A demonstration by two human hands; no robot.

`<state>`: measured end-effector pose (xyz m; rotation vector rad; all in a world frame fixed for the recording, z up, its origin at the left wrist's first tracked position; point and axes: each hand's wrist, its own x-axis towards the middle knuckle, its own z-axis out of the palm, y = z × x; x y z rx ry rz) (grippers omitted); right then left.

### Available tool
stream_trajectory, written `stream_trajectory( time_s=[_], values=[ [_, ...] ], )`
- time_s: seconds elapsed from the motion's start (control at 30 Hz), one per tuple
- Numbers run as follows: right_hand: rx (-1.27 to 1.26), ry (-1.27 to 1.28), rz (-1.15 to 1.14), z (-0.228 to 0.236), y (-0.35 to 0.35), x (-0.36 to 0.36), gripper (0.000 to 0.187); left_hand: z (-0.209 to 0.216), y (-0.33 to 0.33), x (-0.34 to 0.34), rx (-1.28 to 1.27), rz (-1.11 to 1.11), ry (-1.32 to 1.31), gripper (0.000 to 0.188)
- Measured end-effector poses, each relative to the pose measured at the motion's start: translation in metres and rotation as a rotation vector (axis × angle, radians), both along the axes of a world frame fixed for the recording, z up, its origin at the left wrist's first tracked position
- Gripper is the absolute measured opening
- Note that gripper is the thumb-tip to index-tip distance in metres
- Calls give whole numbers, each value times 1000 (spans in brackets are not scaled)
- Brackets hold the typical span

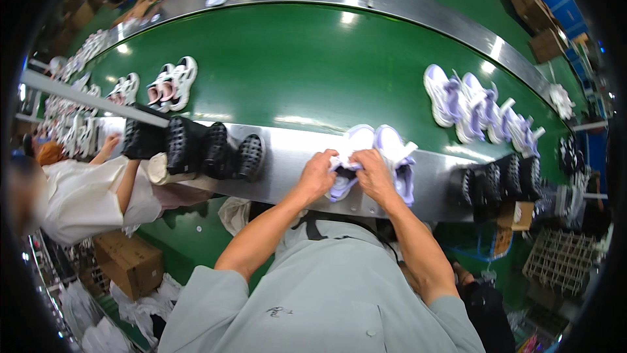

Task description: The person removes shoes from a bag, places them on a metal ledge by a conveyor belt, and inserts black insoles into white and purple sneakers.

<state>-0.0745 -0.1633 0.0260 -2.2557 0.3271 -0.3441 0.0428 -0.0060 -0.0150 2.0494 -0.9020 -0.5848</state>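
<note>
Before me on the metal edge of the bench, a white and lavender sneaker [358, 139] lies with its toe pointing away. My left hand [320, 170] pinches the left side of its opening, and my right hand [372, 173] grips the right side near the tongue. Both sets of fingers are closed on the upper; what exactly lies between them is hidden. Touching it on the right is a matching sneaker [390, 142], with a white strip [406, 151] sticking out of it.
Several more lavender sneakers [470, 105] stand on the green belt [294, 59] at right. Black ridged blocks [215, 150] line the metal ledge [287, 147] on the left, similar ones [503, 176] on the right. A co-worker in a white top [98, 196] works at left, beneath a slanting metal bar [91, 97].
</note>
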Motion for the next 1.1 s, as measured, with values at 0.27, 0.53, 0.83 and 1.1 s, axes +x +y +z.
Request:
stream_trajectory(
  time_s=[0.27,0.53,0.83,1.1],
  values=[
    [-78,17,37,-6,22,21,25,-11,-9,4,-61,20,-42,38],
    [1304,-302,-484,-27,3,4,16,57,-15,-11,-108,-156,-319,49],
    [1307,-301,-477,-31,4,-10,15,40,-26,14,-189,-909,-875,14],
    [1299,-107,-396,4,5,-1,18,66,8,16,-248,-733,-504,33]
  ],
)
